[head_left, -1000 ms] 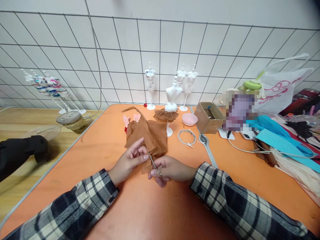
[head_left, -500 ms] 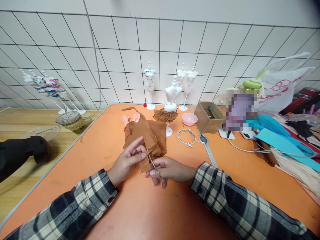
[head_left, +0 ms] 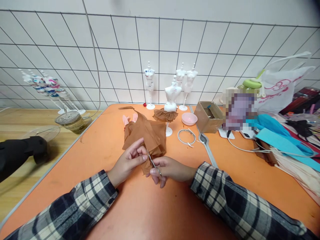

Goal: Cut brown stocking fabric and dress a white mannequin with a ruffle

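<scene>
In my right hand [head_left: 165,170] is a small pair of metal scissors [head_left: 151,160], with a finger loop showing by my thumb and the blades pointing up and left into brown fabric. My left hand [head_left: 131,160] pinches the edge of that brown fabric [head_left: 147,131] between thumb and fingers, its index finger stretched along the cloth. The fabric lies bunched on the orange table, and a small piece hangs between my hands. Just behind stands a white mini dress form [head_left: 172,96] wearing a ruffled brown skirt [head_left: 165,115].
Behind are more white mini dress forms [head_left: 149,81]. To the right lie a pink bowl [head_left: 189,119], a coil of wire [head_left: 186,137], a cardboard box [head_left: 209,116] and blue fabric [head_left: 287,143]. A lidded jar [head_left: 71,121] and a black object [head_left: 23,153] are at left.
The cloth has shifted slightly near the scissors, and its far strip lies a bit lower. The scissor blades look closer together. Both hands stay almost in place.
</scene>
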The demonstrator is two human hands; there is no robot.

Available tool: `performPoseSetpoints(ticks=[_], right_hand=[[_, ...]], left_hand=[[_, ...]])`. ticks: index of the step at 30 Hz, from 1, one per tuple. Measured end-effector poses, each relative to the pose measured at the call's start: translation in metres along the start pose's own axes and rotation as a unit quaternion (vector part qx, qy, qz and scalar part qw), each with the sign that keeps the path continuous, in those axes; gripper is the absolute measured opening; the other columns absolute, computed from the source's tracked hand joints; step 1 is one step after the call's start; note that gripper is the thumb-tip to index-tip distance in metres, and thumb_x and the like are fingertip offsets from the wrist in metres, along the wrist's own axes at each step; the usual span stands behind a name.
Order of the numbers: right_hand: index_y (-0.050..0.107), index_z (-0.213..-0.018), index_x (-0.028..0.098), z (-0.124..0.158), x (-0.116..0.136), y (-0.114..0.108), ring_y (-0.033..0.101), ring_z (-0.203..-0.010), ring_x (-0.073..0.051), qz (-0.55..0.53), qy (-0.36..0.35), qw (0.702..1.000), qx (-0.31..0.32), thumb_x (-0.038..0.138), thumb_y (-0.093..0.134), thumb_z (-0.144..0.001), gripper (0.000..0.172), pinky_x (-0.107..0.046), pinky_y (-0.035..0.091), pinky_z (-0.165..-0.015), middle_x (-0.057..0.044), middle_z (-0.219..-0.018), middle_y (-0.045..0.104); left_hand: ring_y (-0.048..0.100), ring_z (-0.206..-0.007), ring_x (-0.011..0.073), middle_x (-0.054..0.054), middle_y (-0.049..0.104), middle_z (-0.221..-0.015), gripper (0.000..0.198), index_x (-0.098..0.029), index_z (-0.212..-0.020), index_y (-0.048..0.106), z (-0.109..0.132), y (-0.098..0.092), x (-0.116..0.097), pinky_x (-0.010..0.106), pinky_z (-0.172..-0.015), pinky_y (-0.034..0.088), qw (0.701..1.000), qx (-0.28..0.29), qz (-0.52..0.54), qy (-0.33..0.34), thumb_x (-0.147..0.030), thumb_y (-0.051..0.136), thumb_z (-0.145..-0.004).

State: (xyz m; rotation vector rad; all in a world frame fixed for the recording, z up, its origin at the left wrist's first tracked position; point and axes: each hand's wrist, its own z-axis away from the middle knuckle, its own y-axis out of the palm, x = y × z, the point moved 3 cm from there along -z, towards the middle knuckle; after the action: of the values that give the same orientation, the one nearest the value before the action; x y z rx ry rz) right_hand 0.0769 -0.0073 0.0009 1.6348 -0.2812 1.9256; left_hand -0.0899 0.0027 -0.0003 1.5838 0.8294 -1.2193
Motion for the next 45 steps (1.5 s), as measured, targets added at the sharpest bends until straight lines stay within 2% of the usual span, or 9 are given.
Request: performPoseSetpoints(ticks=[6, 10, 15, 21, 28, 32, 37, 41, 45], right_hand=[[0.059, -0.083, 0.013, 0.0001, -0.0006, -0.0019, 0.048, -0.054, -0.008, 0.015, 0.002, 1.000, 0.003, 0.051, 0.068, -0.077, 0.040, -0.023, 0.048, -0.053, 0.004, -0.060, 0.051], [0.061, -0.090, 0.013, 0.0016, 0.0009, -0.0012, 0.053, -0.058, -0.009, 0.014, 0.007, 1.000, 0.026, 0.050, 0.068, -0.078, 0.040, -0.022, 0.048, -0.055, 0.002, -0.066, 0.056], [0.061, -0.086, 0.012, 0.0002, -0.0016, -0.0030, 0.048, -0.053, -0.008, 0.015, -0.006, 1.000, 0.018, 0.050, 0.068, -0.078, 0.040, -0.022, 0.046, -0.053, 0.004, -0.060, 0.051], [0.060, -0.083, 0.013, 0.0004, -0.0014, -0.0020, 0.051, -0.057, -0.009, -0.006, -0.002, 1.000, 0.009, 0.054, 0.068, -0.076, 0.043, -0.022, 0.046, -0.052, 0.002, -0.063, 0.054], [0.061, -0.085, 0.012, 0.0011, 0.0007, -0.0022, 0.048, -0.052, -0.008, 0.015, -0.002, 1.000, 0.007, 0.052, 0.068, -0.077, 0.041, -0.022, 0.045, -0.051, 0.003, -0.060, 0.052], [0.060, -0.085, 0.013, 0.0022, 0.0026, -0.0021, 0.049, -0.056, -0.008, 0.021, 0.005, 1.000, 0.014, 0.056, 0.065, -0.077, 0.044, -0.019, 0.043, -0.048, 0.002, -0.065, 0.052], [0.063, -0.091, 0.013, 0.0026, 0.0019, -0.0030, 0.044, -0.050, -0.006, 0.021, -0.004, 1.000, 0.017, 0.054, 0.066, -0.079, 0.044, -0.018, 0.040, -0.047, 0.006, -0.059, 0.046], [0.062, -0.086, 0.012, 0.0032, 0.0032, -0.0022, 0.049, -0.055, -0.008, 0.024, 0.002, 1.000, 0.021, 0.056, 0.066, -0.077, 0.045, -0.019, 0.041, -0.047, 0.003, -0.064, 0.052], [0.062, -0.089, 0.013, 0.0026, 0.0026, -0.0027, 0.045, -0.051, -0.007, 0.017, -0.004, 1.000, 0.018, 0.056, 0.066, -0.077, 0.046, -0.020, 0.042, -0.048, 0.005, -0.060, 0.047]], left_hand=[[0.055, -0.068, 0.0126, -0.002, 0.061, -0.077, 0.065, -0.026, -0.137, 0.047, -0.0006, 0.0000, -0.0003, 0.027, -0.067, 0.040, 1.000, -0.018, 0.001, -0.007, -0.021, 0.073, -0.078], [0.056, -0.070, 0.0133, -0.001, 0.060, -0.079, 0.068, -0.024, -0.140, 0.043, -0.0005, 0.0010, 0.0005, 0.026, -0.064, 0.040, 1.000, 0.000, -0.002, -0.025, -0.022, 0.072, -0.080], [0.057, -0.069, 0.0117, -0.001, 0.060, -0.083, 0.062, -0.028, -0.137, 0.044, 0.0015, 0.0005, 0.0035, 0.025, -0.063, 0.042, 1.000, 0.016, 0.010, -0.017, -0.020, 0.071, -0.081], [0.054, -0.064, 0.0105, -0.001, 0.059, -0.083, 0.069, -0.030, -0.142, 0.039, 0.0019, -0.0028, 0.0049, 0.019, -0.051, 0.035, 0.999, 0.002, -0.028, -0.018, -0.020, 0.071, -0.082], [0.057, -0.071, 0.0118, -0.002, 0.061, -0.082, 0.064, -0.031, -0.138, 0.045, 0.0015, -0.0023, 0.0040, 0.024, -0.065, 0.043, 1.000, 0.011, -0.019, 0.005, -0.020, 0.072, -0.081], [0.057, -0.070, 0.0114, -0.002, 0.061, -0.083, 0.061, -0.032, -0.137, 0.048, 0.0019, -0.0008, 0.0039, 0.024, -0.065, 0.044, 1.000, 0.019, -0.012, 0.004, -0.018, 0.071, -0.082], [0.058, -0.072, 0.0127, -0.001, 0.061, -0.084, 0.063, -0.032, -0.138, 0.046, 0.0020, -0.0007, 0.0048, 0.025, -0.064, 0.045, 1.000, 0.026, -0.006, 0.007, -0.017, 0.071, -0.082], [0.057, -0.070, 0.0117, -0.001, 0.059, -0.083, 0.065, -0.030, -0.139, 0.043, 0.0018, -0.0005, 0.0051, 0.024, -0.063, 0.044, 0.999, 0.029, -0.014, -0.009, -0.018, 0.071, -0.082], [0.058, -0.073, 0.0125, -0.001, 0.058, -0.084, 0.065, -0.028, -0.139, 0.043, 0.0018, 0.0011, 0.0036, 0.025, -0.065, 0.044, 0.999, 0.036, -0.014, -0.017, -0.019, 0.071, -0.082]])
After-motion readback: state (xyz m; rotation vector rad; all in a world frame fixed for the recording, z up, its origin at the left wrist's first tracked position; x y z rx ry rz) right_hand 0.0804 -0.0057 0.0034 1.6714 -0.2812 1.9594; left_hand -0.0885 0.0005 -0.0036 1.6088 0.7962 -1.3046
